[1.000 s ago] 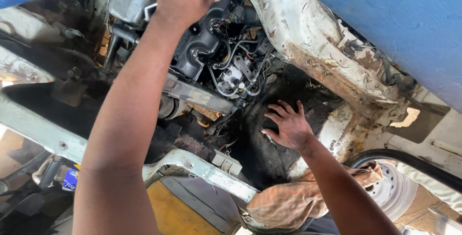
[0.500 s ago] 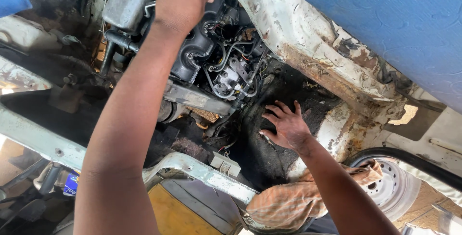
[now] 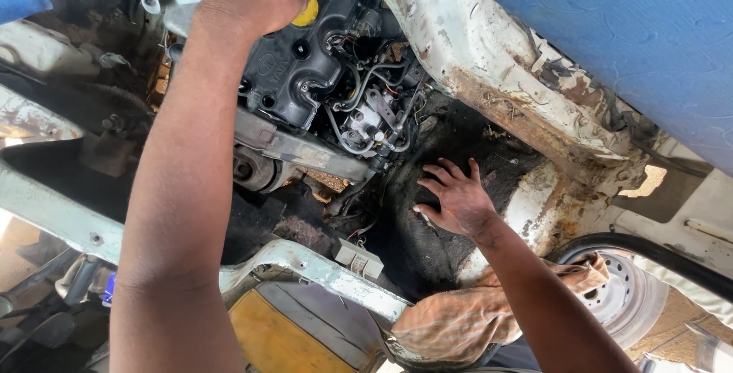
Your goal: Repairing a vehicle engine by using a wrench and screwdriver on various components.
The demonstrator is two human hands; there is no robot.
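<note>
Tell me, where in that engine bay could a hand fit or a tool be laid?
Bare room lies on the dark panel around the right hand, between the rusty white frame and the engine. The pipes and wires beside the engine are crowded.

open vehicle bay in daylight. blue body panel (image 3: pixel 611 29) fills the upper right; below it a white frame rail (image 3: pixel 489 60), rusted and flaking. grimy black floor (image 3: pixel 427 243) underneath. white steel wheel (image 3: pixel 618 297) at lower right, a striped orange cloth (image 3: pixel 458 319) beside it. yellow panel (image 3: pixel 290 335) at bottom centre. sunlit ground at left edge.
</note>
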